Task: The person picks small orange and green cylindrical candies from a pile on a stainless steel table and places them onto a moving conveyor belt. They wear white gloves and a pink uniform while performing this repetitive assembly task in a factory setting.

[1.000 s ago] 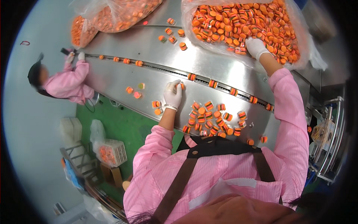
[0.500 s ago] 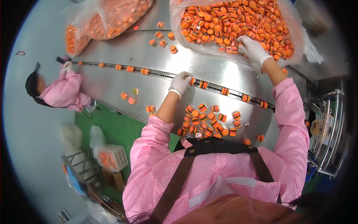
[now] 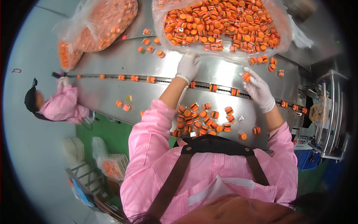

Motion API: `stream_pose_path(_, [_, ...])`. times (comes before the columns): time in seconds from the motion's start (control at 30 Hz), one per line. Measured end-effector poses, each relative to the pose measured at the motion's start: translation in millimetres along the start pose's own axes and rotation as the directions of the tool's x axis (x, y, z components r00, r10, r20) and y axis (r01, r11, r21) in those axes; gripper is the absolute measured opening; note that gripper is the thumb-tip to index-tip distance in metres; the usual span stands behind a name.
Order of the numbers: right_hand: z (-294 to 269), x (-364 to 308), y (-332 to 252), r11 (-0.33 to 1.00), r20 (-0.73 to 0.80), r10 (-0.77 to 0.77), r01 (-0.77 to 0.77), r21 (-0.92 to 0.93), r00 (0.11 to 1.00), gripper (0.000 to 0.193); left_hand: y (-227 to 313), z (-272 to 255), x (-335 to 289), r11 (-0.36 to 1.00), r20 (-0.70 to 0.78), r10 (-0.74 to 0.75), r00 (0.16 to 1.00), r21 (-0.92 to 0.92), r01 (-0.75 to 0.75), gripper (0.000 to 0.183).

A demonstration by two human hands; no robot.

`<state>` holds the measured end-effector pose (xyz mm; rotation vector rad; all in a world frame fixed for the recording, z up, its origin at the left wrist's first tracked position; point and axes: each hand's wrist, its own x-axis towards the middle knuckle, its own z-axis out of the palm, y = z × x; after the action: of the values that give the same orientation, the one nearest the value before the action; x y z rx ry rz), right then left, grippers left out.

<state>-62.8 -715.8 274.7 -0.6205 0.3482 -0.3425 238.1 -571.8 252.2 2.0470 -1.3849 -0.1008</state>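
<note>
Between the thumb and fingers of my gloved right hand (image 3: 258,90) is a burger-shaped gummy candy (image 3: 246,77). That hand is over the narrow conveyor track (image 3: 223,89), which runs across the steel table with spaced candies in it. My gloved left hand (image 3: 188,66) is beyond the track, by the near edge of the big clear bag (image 3: 160,35) full of orange candies. Its back faces up and its fingertips are hidden, so I cannot see whether it holds anything. A loose heap of wrapped candies (image 3: 203,118) lies on the table between my arms.
Another filled bag (image 3: 112,28) rests at the far left. Several stray candies (image 3: 264,59) lie near the big bag. A co-worker in pink (image 3: 63,102) is at the track's left end. A metal-framed machine (image 3: 328,112) stands on the right; a crate (image 3: 115,164) is on the green floor.
My right hand has come from the big bag toward the track with a candy. My left hand has left the track and moved up to the bag's edge. The view has shifted slightly.
</note>
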Motion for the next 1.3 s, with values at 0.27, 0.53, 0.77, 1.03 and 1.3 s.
stream_pose_path(0.27, [-6, -44, 26, 0.990, -0.050, -0.031, 0.038, 0.132, 0.998, 0.053, 13, 32, 96, 0.871, 0.499, 0.066, 0.864, 0.393, -0.293, 0.031])
stream_pose_path(0.53, [-5, -57, 27, 0.987, -0.098, -0.101, 0.112, 0.115, 0.990, 0.052, 31, 38, 107, 0.783, 0.697, -0.102, 0.710, 0.497, -0.375, 0.034])
stream_pose_path(0.77, [-13, -55, 32, 0.985, -0.102, -0.127, 0.138, 0.103, 0.987, 0.048, 23, 49, 105, 0.790, 0.643, -0.116, 0.757, 0.521, -0.322, 0.033])
stream_pose_path(1.03, [-16, -60, 29, 0.996, -0.193, -0.086, 0.080, -0.039, 0.978, 0.043, 2, 43, 97, 0.907, 0.553, -0.012, 0.833, 0.357, -0.224, 0.029])
stream_pose_path(1.3, [-16, -38, 35, 0.874, -0.305, -0.118, -0.046, -0.484, 0.945, 0.019, -1, 28, 56, 0.984, 0.068, 0.130, 0.989, -0.132, -0.121, 0.031])
